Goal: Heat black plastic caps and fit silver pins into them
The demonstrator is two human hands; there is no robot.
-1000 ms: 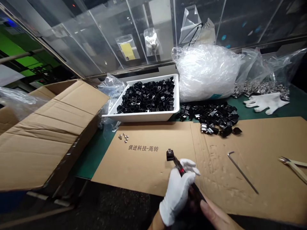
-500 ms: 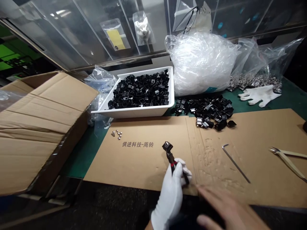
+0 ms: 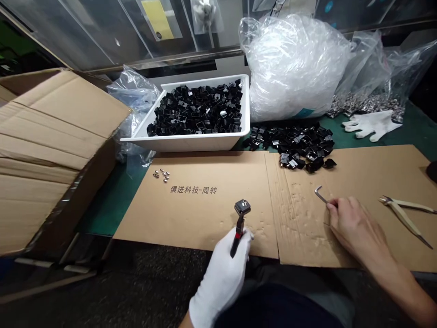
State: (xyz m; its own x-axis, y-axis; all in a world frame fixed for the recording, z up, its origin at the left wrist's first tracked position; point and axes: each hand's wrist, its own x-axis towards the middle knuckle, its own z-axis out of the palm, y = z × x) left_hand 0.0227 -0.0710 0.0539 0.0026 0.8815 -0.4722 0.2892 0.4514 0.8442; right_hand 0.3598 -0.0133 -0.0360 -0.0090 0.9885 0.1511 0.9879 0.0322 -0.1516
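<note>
My left hand (image 3: 227, 262), in a white glove, is closed around pliers (image 3: 238, 234) with dark handles and a touch of red. Their jaws hold a small black part (image 3: 242, 207) with a shiny metal piece on its top face, raised over the cardboard. Farther right, my bare right hand (image 3: 355, 228) pinches a hex key (image 3: 320, 195); its short bent end points away from me, while the fingers hide most of its long shaft. Several small metal pieces (image 3: 162, 174) lie on the cardboard sheet (image 3: 191, 218) to the left.
A white tray (image 3: 201, 144) full of black parts stands behind the cardboard, with a pile of black parts (image 3: 303, 143) to its right. Cutting pliers (image 3: 403, 214) lie at right. A stuffed plastic bag (image 3: 293, 68), a white glove (image 3: 373, 125) and a cardboard box (image 3: 58, 136) surround the area.
My right hand has moved right and forward and taken hold of the hex key. My left hand has turned the pliers, so the black part now shows its top face. The view has tilted down.
</note>
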